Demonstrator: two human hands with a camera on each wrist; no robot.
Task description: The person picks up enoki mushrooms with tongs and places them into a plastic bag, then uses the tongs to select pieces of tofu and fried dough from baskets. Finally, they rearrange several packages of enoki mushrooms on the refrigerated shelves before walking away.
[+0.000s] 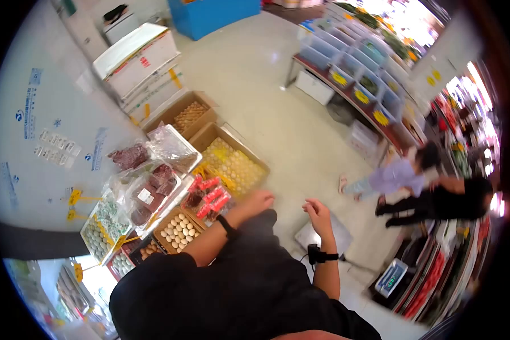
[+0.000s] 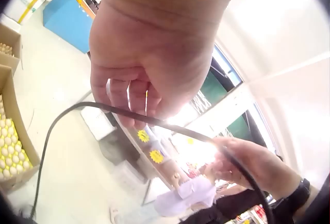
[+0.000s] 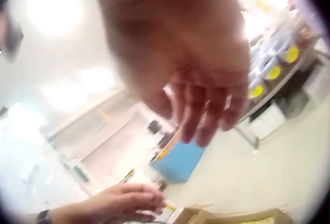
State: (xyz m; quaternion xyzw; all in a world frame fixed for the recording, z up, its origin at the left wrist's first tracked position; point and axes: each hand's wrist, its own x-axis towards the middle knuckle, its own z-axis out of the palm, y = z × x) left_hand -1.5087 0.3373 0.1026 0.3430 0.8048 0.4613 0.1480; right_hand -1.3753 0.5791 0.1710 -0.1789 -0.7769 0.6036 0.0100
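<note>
Both of my hands hang in front of me above the shop floor and hold nothing. My left hand [image 1: 259, 199] hovers beside a cardboard box of yellow eggs [image 1: 235, 164] and a pile of red packets [image 1: 209, 198]. In the left wrist view its fingers [image 2: 129, 105] hang loosely curled, and a black cable [image 2: 170, 127] crosses in front of them. My right hand [image 1: 317, 212] is raised a little to the right, fingers relaxed and slightly spread [image 3: 206, 115]. A black band sits on each wrist.
A low display on the left holds a tray of pale eggs [image 1: 178, 231], wrapped meat [image 1: 153, 190] and more egg boxes [image 1: 190, 115]. A blue crate [image 1: 212, 14] stands far back. Shelves of bins [image 1: 357, 73] line the right. Two people [image 1: 430, 195] crouch by a scale [image 1: 391, 277].
</note>
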